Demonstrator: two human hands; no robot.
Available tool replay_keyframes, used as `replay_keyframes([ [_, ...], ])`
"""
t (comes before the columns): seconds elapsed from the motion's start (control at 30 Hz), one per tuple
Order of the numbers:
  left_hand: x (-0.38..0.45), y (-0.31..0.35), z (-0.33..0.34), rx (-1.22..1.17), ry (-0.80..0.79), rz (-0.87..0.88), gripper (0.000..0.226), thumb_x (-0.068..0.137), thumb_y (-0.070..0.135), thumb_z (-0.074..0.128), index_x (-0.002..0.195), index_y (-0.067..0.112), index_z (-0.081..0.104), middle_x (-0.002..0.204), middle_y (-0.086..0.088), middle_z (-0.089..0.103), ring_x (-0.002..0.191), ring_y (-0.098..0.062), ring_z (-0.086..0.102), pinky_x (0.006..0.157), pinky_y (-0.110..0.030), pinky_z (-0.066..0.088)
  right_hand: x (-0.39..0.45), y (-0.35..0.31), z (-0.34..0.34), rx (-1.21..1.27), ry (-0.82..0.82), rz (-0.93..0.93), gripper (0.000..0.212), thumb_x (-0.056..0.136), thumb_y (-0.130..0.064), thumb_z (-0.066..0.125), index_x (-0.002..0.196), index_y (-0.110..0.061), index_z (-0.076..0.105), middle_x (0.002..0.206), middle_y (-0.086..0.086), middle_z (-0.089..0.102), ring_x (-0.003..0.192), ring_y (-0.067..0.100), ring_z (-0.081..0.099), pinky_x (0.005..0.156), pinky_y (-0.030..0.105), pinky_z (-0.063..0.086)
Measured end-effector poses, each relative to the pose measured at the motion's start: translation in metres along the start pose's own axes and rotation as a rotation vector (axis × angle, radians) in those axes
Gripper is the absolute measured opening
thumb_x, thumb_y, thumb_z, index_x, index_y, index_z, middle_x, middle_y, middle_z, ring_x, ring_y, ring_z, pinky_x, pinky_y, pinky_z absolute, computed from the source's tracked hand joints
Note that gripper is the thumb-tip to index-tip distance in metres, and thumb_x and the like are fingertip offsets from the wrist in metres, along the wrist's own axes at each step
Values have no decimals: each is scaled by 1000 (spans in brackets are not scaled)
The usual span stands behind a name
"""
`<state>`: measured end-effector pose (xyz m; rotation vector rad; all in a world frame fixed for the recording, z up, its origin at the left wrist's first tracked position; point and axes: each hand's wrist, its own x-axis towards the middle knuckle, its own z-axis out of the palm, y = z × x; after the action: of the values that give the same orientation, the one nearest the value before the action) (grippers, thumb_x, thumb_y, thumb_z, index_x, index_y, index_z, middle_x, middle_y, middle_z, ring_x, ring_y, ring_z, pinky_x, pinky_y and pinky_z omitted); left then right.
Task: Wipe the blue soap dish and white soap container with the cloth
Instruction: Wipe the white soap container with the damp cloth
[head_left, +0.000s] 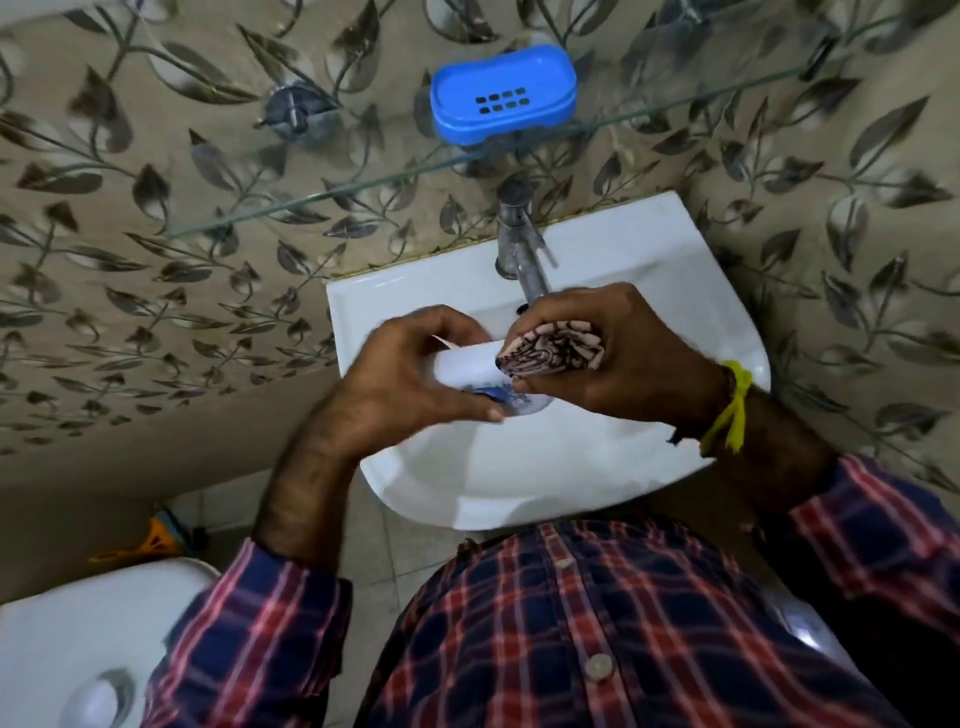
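The blue soap dish (503, 94) rests on a glass shelf (322, 195) above the basin, with nothing in it. Over the basin, my left hand (410, 374) grips the white soap container (470, 366), which lies on its side and shows a blue label underneath. My right hand (618, 353) holds a bunched, brown-patterned cloth (550, 347) and presses it against the container's right end. Both hands hide most of the container.
A white washbasin (519, 467) sits below my hands, with a metal tap (519, 244) at its back. The wall is tiled with a leaf pattern. A white toilet tank (88, 644) stands at the lower left. An orange object (150, 540) lies on the floor.
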<state>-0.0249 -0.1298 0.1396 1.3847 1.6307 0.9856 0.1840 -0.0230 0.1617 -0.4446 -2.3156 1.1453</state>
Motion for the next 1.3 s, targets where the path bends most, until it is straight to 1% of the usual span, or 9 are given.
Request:
replay_keyframes([
  [0.1,7,17,20,218,-25,-103,47,49,35,100,85,16,75,80,-2,77,71,-18,73,65,-44,61,11,-6,-2,-68,-65,-71,23,75,-9,86,95,-3,75,91,7,76,83,16,72,75,37,58],
  [0.27,-4,9,19,-281,113,-99,33,52,11,97,78,17,79,78,2,79,68,-9,71,62,-27,56,4,0,-10,95,-28,-93,26,82,-6,79,105,3,72,115,18,66,111,23,64,94,36,54],
  [0.53,-8,14,13,-374,73,-97,37,55,9,97,87,17,80,86,-6,80,74,-18,75,66,-31,59,7,2,1,142,111,-79,23,79,2,79,100,9,72,98,23,66,98,29,64,90,38,53],
  [0.73,-16,11,26,-387,-9,-99,34,56,17,93,88,19,81,86,-5,81,74,-17,75,66,-32,60,-3,3,-3,223,86,6,23,79,5,77,100,10,70,100,25,66,98,31,65,91,38,53],
  [0.83,-13,6,32,-493,64,-94,34,58,13,92,89,16,80,87,-9,80,74,-20,75,66,-34,59,9,1,-4,268,99,35,23,81,5,76,102,12,68,101,26,65,97,34,66,91,40,54],
  [1.0,-17,0,54,-578,237,-216,38,56,22,96,89,11,81,87,-15,79,74,-26,73,68,-41,60,-14,12,1,243,168,256,21,82,0,77,101,5,71,94,13,71,87,21,70,82,31,57],
  [1.1,-18,-3,71,-773,325,-329,34,67,34,88,94,14,80,86,-8,80,73,-18,75,62,-32,60,-30,19,7,413,401,457,15,86,4,72,100,1,68,74,1,72,64,9,70,59,23,55],
  [1.17,-15,-4,73,-852,332,-359,36,77,39,75,101,13,78,94,-9,80,81,-20,77,68,-35,62,-34,16,10,507,503,487,17,88,6,68,103,-2,66,69,-7,72,61,5,70,57,20,54],
  [1.3,-7,4,79,-1043,165,-452,70,88,64,49,128,10,68,130,-16,69,119,-28,68,103,-43,54,-30,-1,24,127,473,374,19,83,-6,75,101,-9,69,91,-2,74,85,13,71,80,30,57],
])
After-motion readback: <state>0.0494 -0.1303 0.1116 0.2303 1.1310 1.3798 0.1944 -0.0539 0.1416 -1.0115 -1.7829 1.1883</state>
